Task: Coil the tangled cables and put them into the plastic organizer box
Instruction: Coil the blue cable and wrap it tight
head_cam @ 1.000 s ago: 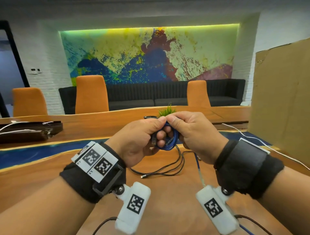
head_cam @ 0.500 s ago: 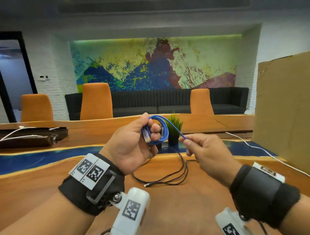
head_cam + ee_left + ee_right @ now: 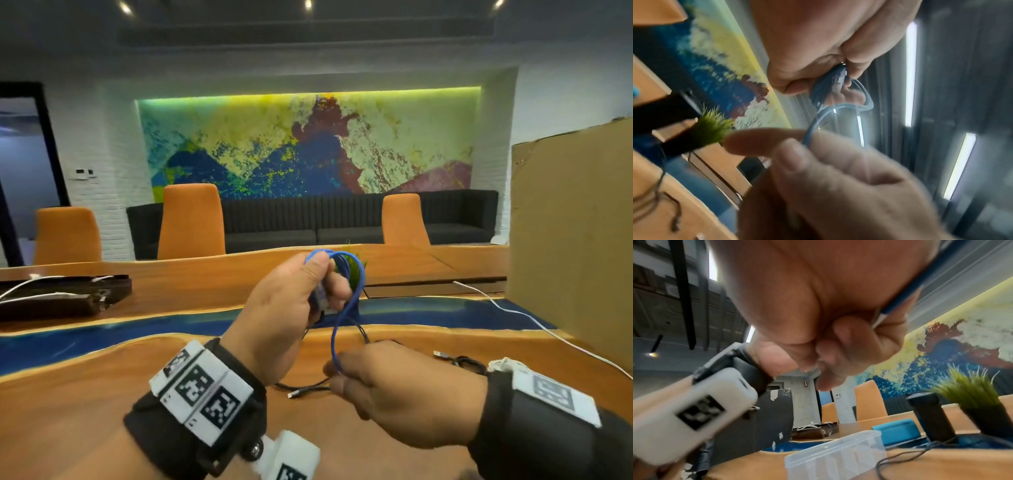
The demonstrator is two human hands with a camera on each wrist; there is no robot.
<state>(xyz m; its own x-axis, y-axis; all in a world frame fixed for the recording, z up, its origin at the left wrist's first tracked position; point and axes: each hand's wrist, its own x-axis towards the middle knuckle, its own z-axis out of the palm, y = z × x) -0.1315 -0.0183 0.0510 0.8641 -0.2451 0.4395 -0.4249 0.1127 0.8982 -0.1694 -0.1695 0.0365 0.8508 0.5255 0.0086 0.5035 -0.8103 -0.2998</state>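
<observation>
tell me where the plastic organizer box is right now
Only the right wrist view shows the plastic organizer box: it sits on the wooden table, low in the frame, left of the small potted plant.

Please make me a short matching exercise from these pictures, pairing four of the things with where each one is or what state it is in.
Things
1. blue cable
2. black cable
3. plastic organizer box
4. white cable

Places or states
A. lies loose on the wooden table, held by no hand
B. stands on the table with no cable visible inside
C. loops held up in the left hand, a strand pinched by the right hand
D. trails across the table beside the cardboard sheet

Pairs: 1-C, 2-A, 3-B, 4-D
</observation>
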